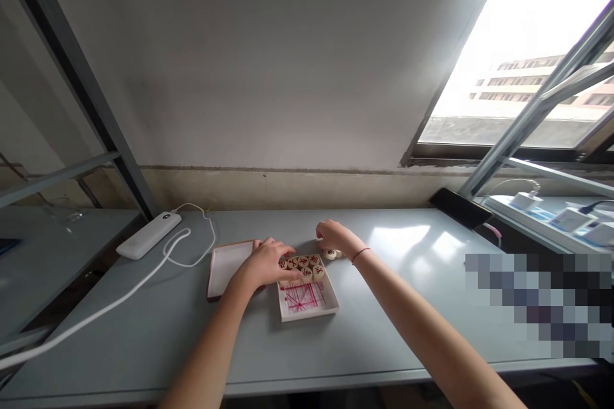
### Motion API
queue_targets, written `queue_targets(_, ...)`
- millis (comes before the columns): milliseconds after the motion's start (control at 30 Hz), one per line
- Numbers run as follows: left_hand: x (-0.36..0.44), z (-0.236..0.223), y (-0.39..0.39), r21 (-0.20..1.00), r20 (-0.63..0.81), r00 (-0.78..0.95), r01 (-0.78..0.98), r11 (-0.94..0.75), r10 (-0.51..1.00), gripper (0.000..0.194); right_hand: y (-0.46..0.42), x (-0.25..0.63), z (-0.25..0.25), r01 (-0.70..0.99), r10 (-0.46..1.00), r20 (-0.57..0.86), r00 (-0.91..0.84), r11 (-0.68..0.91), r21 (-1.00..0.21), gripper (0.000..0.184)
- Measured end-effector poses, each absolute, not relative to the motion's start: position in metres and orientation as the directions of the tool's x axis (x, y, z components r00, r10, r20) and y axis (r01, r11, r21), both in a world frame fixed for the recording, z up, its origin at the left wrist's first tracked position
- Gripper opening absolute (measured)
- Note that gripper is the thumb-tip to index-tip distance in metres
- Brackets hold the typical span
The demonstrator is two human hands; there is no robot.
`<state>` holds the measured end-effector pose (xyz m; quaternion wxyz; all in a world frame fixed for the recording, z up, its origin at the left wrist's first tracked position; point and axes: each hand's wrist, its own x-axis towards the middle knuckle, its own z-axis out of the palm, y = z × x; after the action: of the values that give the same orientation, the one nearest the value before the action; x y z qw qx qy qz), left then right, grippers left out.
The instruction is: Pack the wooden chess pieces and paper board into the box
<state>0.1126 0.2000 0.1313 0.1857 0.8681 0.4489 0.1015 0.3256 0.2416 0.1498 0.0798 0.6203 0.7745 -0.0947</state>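
A shallow white box [309, 317] stands on the desk with round Chinese chess pieces [319, 272] in rows at its far end. Red lines mark the bare part of its floor. My left hand [268, 262] lies over the box's left side, thumb and fingers apart, its thumb by a piece in the nearer row. Just behind the box's far right corner, my right hand [338, 236] is bent down with curled fingers. Its fingertips are hidden, so what they hold cannot be seen. A few loose chess pieces [329, 254] lie under that hand, on the desk.
The box lid [229, 266] lies inside-up left of the box. A white power bank [149, 236] with a white cable [139, 291] is farther left. At the right are a black phone [460, 208] and a power strip [542, 214]. Metal posts flank the desk [384, 339].
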Motion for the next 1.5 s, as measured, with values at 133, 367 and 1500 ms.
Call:
queue_targets(133, 0.113, 0.132, 0.2, 0.41, 0.019, 0.573, 0.743, -0.529, 0.819, 0.054, 0.243, 0.325, 0.149, 0.964, 0.941, -0.21, -0.265, 0.252, -0.085, 0.025)
queue_targets(367, 0.112, 0.134, 0.199, 0.421, 0.015, 0.571, 0.741, -0.523, 0.821, 0.052, 0.246, 0.328, 0.145, 0.945, 0.941, -0.143, -0.308, 0.285, -0.162, 0.031)
queue_targets(1500, 0.096, 0.116, 0.138, 0.413, 0.318, 0.599, 0.61, -0.676, 0.735, 0.009, 0.158, 0.326, 0.133, 0.221, 0.919, 0.169, -0.357, 0.259, -0.94, 0.04)
